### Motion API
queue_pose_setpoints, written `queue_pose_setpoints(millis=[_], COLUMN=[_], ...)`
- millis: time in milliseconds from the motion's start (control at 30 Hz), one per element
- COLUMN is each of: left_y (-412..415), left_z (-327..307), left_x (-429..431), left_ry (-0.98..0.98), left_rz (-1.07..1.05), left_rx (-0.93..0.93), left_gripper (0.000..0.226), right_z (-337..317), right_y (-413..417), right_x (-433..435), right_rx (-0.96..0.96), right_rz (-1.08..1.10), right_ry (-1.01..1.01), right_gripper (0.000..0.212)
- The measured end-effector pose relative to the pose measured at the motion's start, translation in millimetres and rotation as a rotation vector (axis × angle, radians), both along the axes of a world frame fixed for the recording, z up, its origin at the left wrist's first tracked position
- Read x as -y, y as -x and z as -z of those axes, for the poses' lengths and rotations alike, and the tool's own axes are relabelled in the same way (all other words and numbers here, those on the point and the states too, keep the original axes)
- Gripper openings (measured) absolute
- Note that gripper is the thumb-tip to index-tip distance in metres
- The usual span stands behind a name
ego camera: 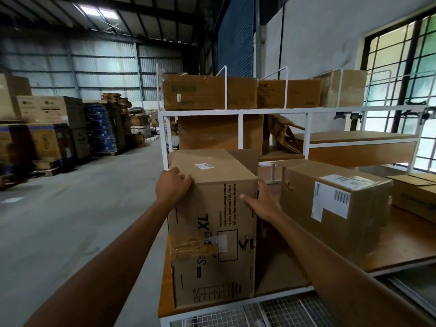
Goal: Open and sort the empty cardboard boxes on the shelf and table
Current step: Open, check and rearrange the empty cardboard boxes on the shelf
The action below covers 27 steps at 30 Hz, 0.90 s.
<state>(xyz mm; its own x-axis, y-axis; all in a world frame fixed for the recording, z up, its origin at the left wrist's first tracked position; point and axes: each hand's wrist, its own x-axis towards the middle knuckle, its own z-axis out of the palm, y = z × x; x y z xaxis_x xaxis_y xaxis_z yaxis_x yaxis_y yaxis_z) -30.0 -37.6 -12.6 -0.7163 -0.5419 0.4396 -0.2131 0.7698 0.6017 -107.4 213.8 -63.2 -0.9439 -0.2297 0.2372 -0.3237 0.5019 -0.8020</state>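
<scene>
A tall brown cardboard box (213, 223) printed "XL" stands upright at the left end of the wooden table (405, 241). My left hand (173, 184) grips its top left edge. My right hand (263, 200) presses flat on its right side, thumb on the front face. To the right a second sealed box (335, 208) with white labels sits on the table. Three more boxes stand on the white shelf (236, 112) above: one at left (207, 92), one in the middle (289, 93), one at right (342, 87).
A flat box (415, 197) lies at the table's far right. Wooden shelf boards (358, 147) and folded cardboard sit behind. Stacked pallets of cartons (47, 128) line the left side across an open concrete floor (82, 208). A barred window (401, 90) is at right.
</scene>
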Motion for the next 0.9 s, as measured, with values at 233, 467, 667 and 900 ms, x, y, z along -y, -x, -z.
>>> queue_pose_setpoints(millis=[233, 467, 667, 900], left_y=[-7, -17, -22, -39], left_z=[-4, -4, -13, -11], left_x=[7, 3, 5, 19], left_ry=[-0.274, -0.408, -0.401, -0.481], left_rz=[0.028, 0.064, 0.073, 0.047], left_rx=[0.057, -0.023, -0.070, -0.053], left_gripper=[0.066, 0.055, 0.056, 0.038], right_z=[34, -7, -20, -43], right_y=[54, -10, -2, -20], right_x=[18, 12, 14, 29], right_rx=[0.071, -0.047, -0.161, -0.300], right_rz=[0.045, 0.118, 0.139, 0.099], right_ry=[0.163, 0.240, 0.234, 0.174], right_gripper=[0.106, 0.061, 0.077, 0.063])
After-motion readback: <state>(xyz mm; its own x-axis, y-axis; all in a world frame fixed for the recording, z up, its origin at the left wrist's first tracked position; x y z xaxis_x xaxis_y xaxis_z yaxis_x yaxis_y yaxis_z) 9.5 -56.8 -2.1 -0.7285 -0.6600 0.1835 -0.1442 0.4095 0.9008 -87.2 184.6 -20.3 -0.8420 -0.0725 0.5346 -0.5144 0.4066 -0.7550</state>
